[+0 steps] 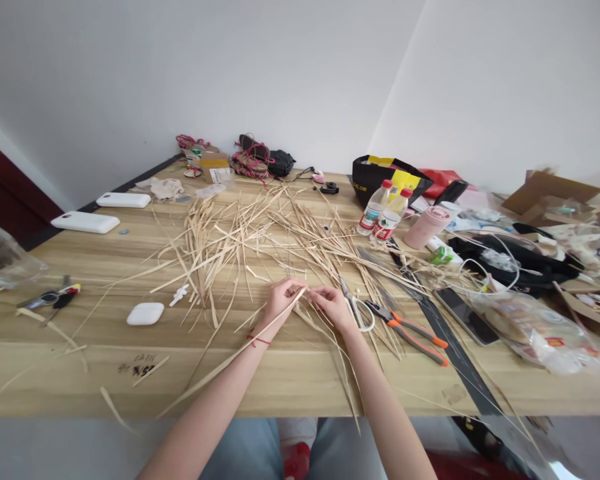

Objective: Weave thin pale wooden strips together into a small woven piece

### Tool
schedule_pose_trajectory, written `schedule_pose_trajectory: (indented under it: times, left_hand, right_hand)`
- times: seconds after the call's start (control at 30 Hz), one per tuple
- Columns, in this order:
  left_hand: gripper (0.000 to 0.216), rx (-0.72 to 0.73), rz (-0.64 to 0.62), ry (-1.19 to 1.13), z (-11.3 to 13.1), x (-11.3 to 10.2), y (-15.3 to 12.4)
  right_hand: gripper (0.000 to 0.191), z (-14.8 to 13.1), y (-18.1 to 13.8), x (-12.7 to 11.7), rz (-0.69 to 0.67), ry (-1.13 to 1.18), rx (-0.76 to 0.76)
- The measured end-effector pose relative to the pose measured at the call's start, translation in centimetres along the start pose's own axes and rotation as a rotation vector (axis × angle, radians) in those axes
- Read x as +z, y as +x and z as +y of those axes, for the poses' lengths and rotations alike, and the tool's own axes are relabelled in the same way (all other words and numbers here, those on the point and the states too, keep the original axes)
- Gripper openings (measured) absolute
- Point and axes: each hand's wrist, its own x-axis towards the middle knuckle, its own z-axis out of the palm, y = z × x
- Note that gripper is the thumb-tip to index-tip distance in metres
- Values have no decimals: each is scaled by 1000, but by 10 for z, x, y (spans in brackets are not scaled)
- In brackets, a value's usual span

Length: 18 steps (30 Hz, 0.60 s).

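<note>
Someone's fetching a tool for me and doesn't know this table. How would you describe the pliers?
On the wooden table, find the long black strip running down the right side. Between it and the person's right hand lie the pliers, handles pointing toward the strip. Unlike the white-handled scissors beside them, they have orange-and-grey handles.

Handwritten ink [143, 371] on the table [70, 257], lower left, seems to include "25"; lettering on the bag [369, 183] and bottles [374, 209], upper right, is illegible.
</note>
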Motion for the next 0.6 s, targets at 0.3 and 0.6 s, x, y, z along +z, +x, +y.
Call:
schedule_pose_trajectory:
  times: [0.3,0.6]
  left_hand:
    - [14,11,-31,98,-4,1,-2]
    - [10,36,-110,26,1,0,-2]
  right_hand:
    - [35,5,3,0,12,21,-7]
    - [30,2,3,0,49,23,-37]
